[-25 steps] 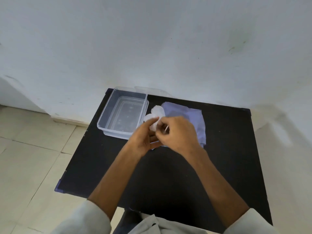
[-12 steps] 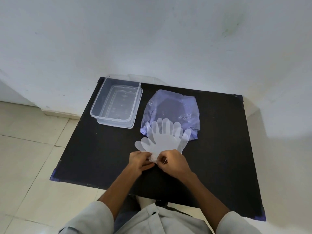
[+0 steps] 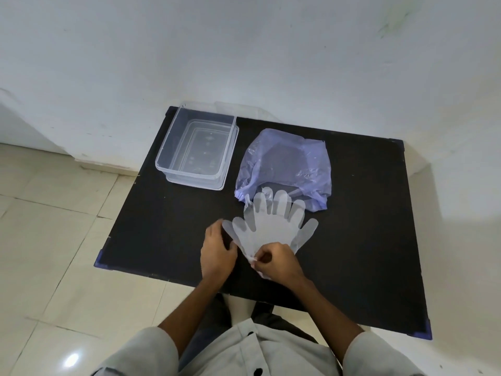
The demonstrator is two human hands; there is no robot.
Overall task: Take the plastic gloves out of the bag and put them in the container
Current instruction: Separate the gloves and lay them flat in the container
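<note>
- 2 bare hands work at the near middle of the table (image 3: 366,240): the right hand (image 3: 273,263) is pinched on the cuff end of the plastic gloves (image 3: 268,226), thumb and fingertips closed on a crumpled bit of film.
- By contrast, the left hand (image 3: 217,253) lies loose and flat beside the gloves' left edge, fingers relaxed, gripping nothing that I can make out; it touches or nearly touches the outermost glove finger.
- Fanned flat on the dark surface, the gloves point their fingers away from the person; overlapping outlines suggest at least 2 layers, though the exact count is unclear.
- Step in hand, as I judge it: the gloves are out of the bag and not yet in the container, so roughly half the job remains.
- Next move likely calls for gathering the thin, clingy film into 1 bundle and carrying it left and away to the container (image 3: 198,153).
- Thin, cloudy and limp describes the glove film; the bag (image 3: 284,164) just beyond is crinkled, lilac-tinted and slack, its mouth touching the glove fingertips.
- Rigid, clear and rectangular, the container stands open and looks empty, well apart from the hands.
</note>
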